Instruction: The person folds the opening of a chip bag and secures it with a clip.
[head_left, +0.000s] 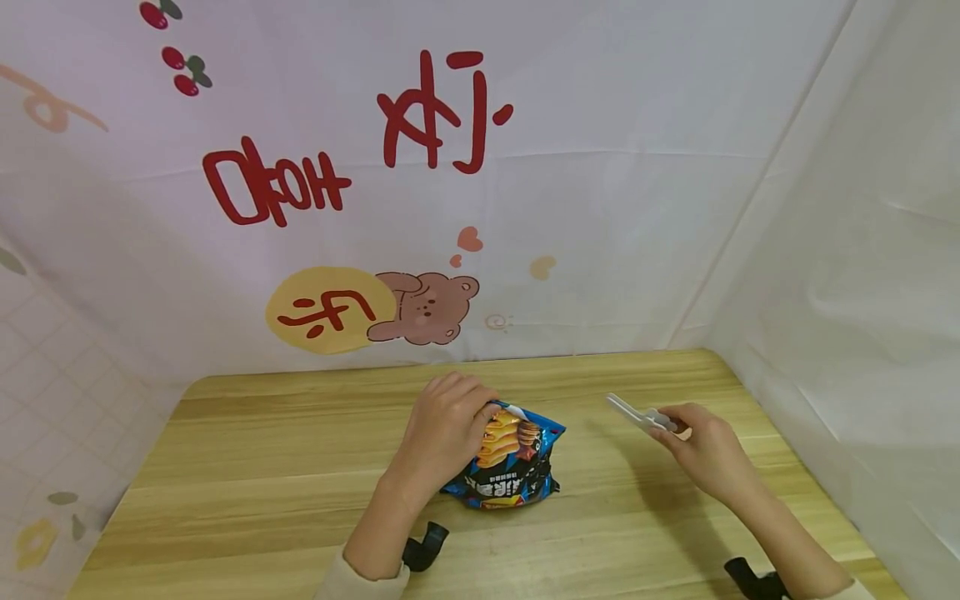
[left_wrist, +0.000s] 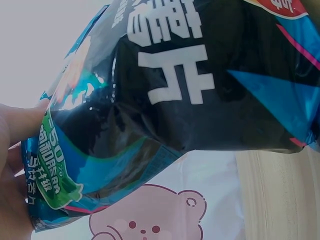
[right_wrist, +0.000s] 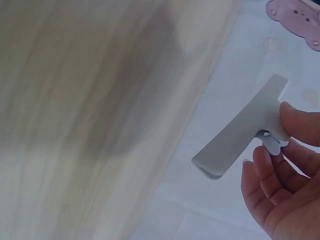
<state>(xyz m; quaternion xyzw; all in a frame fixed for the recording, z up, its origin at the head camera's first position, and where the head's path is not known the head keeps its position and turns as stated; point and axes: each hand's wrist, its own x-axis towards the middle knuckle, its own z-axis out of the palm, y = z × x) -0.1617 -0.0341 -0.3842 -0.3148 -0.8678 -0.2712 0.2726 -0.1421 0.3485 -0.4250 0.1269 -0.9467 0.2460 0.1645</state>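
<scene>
A blue and black snack bag (head_left: pixel 517 479) stands on the table in the middle of the head view, its printed front towards me. My left hand (head_left: pixel 448 417) grips its upper left edge. The bag fills most of the left wrist view, and that hand's fingers (left_wrist: pixel 17 165) lie along its edge there. To the right, my right hand (head_left: pixel 708 450) pinches the handle of a white bag clip (head_left: pixel 633 412) between thumb and fingers. The clip's long bar points towards the bag, apart from it. In the right wrist view the thumb (right_wrist: pixel 300 125) presses on the clip's handle.
The wooden table (head_left: pixel 300 467) ends at a white printed cloth (head_left: pixel 600 250) behind, and another white cloth (head_left: pixel 862 333) hangs along the right side. Black wrist mounts (head_left: pixel 425 546) sit beside both forearms.
</scene>
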